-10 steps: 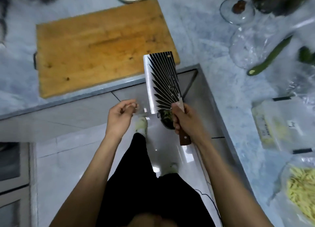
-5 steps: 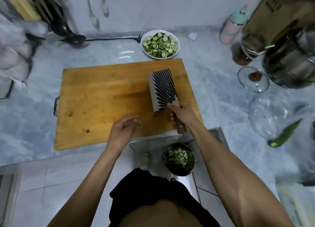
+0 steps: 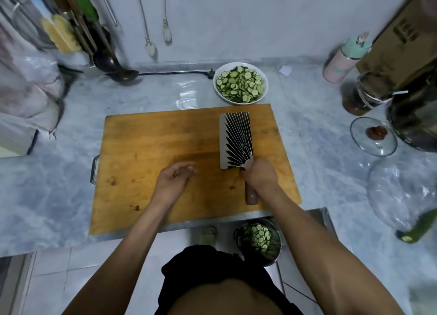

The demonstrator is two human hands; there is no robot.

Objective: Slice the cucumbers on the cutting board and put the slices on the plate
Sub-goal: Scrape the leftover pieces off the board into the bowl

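A wooden cutting board (image 3: 153, 149) lies bare on the marble counter. Behind its far right corner stands a white plate (image 3: 218, 90) heaped with cucumber slices (image 3: 240, 84). My right hand (image 3: 260, 176) grips the handle of a cleaver (image 3: 235, 141), whose striped blade lies flat over the board's right side. My left hand (image 3: 175, 181) hovers over the board's near middle, fingers loosely curled and holding nothing. A whole cucumber (image 3: 418, 226) lies at the far right of the counter.
On the floor below the counter edge sits a metal pot (image 3: 275, 248) with more cucumber slices. A glass lid (image 3: 372, 137), a clear plastic bag (image 3: 397, 191), jars and a pink bottle (image 3: 343, 59) crowd the right side. A ladle (image 3: 123, 74) lies at the back left.
The view has swung up from the floor to the counter. Both hands have risen with the cleaver, which went from over the floor pot to flat over the board's right side.
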